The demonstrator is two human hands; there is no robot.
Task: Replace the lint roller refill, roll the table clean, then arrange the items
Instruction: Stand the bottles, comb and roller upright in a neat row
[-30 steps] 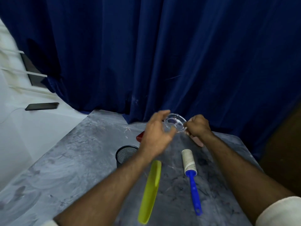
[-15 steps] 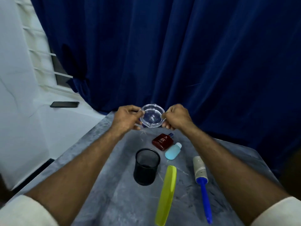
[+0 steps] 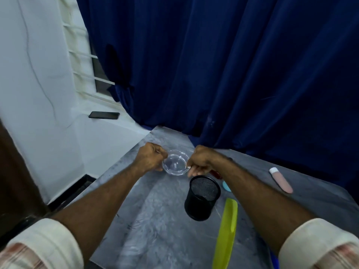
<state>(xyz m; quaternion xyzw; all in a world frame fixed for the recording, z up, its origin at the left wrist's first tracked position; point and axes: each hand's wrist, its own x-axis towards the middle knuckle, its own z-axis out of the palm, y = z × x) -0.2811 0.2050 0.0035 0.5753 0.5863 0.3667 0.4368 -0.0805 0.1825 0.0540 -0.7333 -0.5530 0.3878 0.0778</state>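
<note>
A clear glass dish (image 3: pixel 175 165) is low over the grey table (image 3: pixel 155 220) near its far left corner. My left hand (image 3: pixel 150 159) grips its left rim and my right hand (image 3: pixel 200 162) grips its right rim. A black mesh cup (image 3: pixel 202 199) stands just in front of the dish. A lime-green cover (image 3: pixel 226 233) lies beside the cup. My right forearm hides most of the lint roller; only a bit of its blue handle (image 3: pixel 274 259) shows at the bottom. A pink tube (image 3: pixel 280 179) lies at the far right.
A red bottle (image 3: pixel 215 173) and a light blue bottle (image 3: pixel 226 186) peek out behind my right forearm. A dark blue curtain (image 3: pixel 233 74) hangs behind the table. A phone (image 3: pixel 104 115) lies on the white ledge to the left. The table's left edge drops to the floor.
Both hands carried the dish leftward and down toward the table's far left corner. My view swung left, bringing the pink tube into sight and hiding the lint roller.
</note>
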